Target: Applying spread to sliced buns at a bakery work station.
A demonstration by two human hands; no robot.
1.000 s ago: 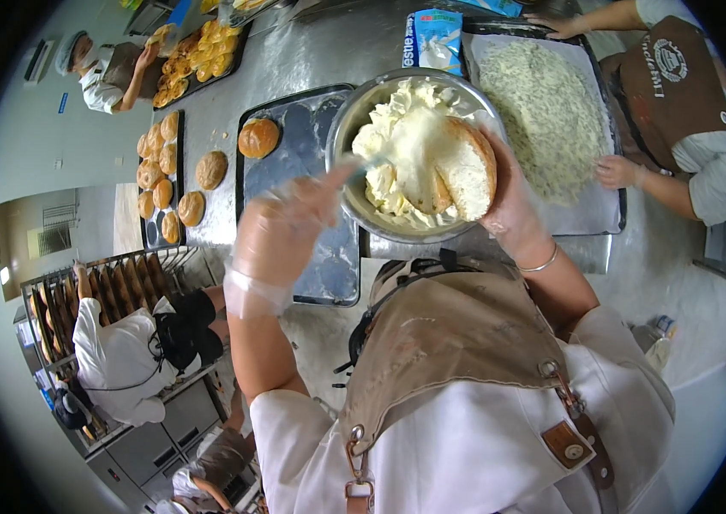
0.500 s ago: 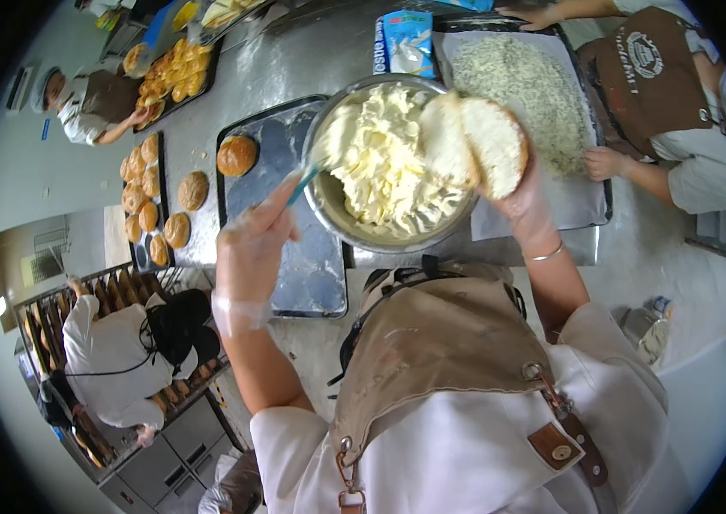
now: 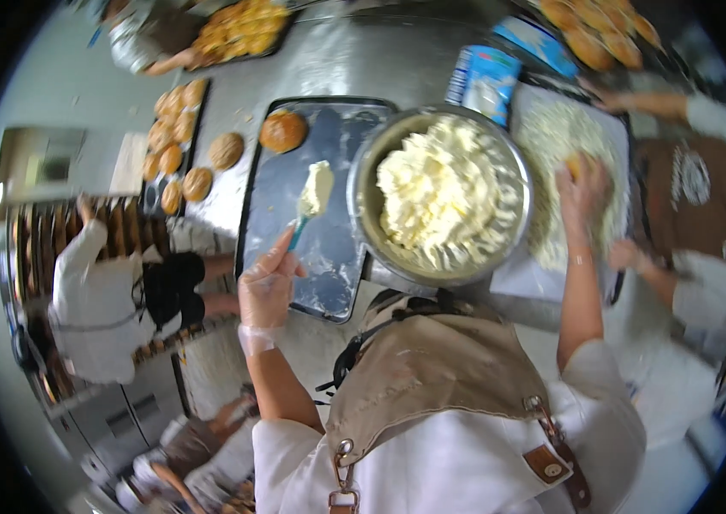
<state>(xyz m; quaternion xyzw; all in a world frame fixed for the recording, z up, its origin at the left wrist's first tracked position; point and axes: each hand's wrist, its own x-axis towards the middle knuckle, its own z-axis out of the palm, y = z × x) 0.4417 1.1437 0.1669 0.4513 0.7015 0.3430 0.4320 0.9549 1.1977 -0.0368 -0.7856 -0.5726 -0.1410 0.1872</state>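
My left hand [image 3: 267, 291], in a clear glove, is closed round the teal handle of a spatula [image 3: 299, 231]. Pale cream [image 3: 318, 187] coats its blade, which is held up over a dark baking tray [image 3: 320, 257]. To the right of that tray stands a steel bowl [image 3: 360, 224] heaped with the same cream. My right hand [image 3: 584, 206] grips a bun [image 3: 574, 164], mostly hidden under the fingers, and holds it down at the white flaky crumbs [image 3: 552, 128] on a paper-lined tray [image 3: 513, 283]. One golden bun [image 3: 283, 131] sits on the dark tray.
Blue packets [image 3: 483, 81] lie beyond the bowl. Round buns [image 3: 170, 128] fill a tray at the left, with a loose bun [image 3: 227, 151] beside it. A co-worker in a brown apron [image 3: 689, 184] stands close at the right, hands by the crumb tray. Another person works by racks [image 3: 106, 317].
My right hand has carried the cream-coated bun from over the bowl to the crumbs, turning it over. The spatula has come out of the bowl leftward. The view has shifted.
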